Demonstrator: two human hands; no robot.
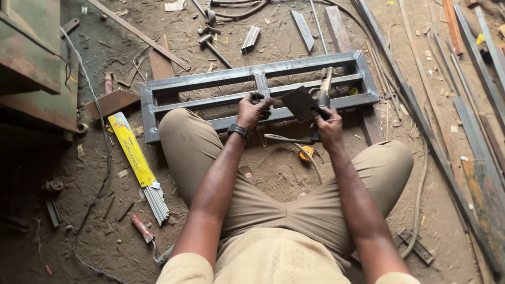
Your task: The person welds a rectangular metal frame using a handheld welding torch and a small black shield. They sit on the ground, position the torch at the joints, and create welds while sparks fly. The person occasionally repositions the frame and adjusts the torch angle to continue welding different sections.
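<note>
You sat on the dirt floor (273, 168) with your knees spread, and the grey steel frame (252, 89) lay flat on the floor just beyond them, its long rails running crosswise in front of you. Your left hand (253, 110) was curled closed over the frame's near rail, fingers wrapped on the metal close to the short upright bar between the rails; a dark wristwatch (239, 130) sat on that wrist. Your right hand (329, 126) was closed around a dark handle, and a dark flat plate (300, 102) stood tilted just above it, over the near rail; whether plate and handle were one piece, I could not tell. A welding electrode holder (325, 87) lay across the frame's middle rail just behind that plate. A small yellow tape measure (306, 153) lay on the floor between your knees, near the right hand. Off toward the left edge of the floor, beside your left thigh, lay a yellow packet (130, 150) with a bundle of grey welding rods (156, 202) spilling from its near end. Long steel strips (473, 121) lay along the right edge of the floor.
</note>
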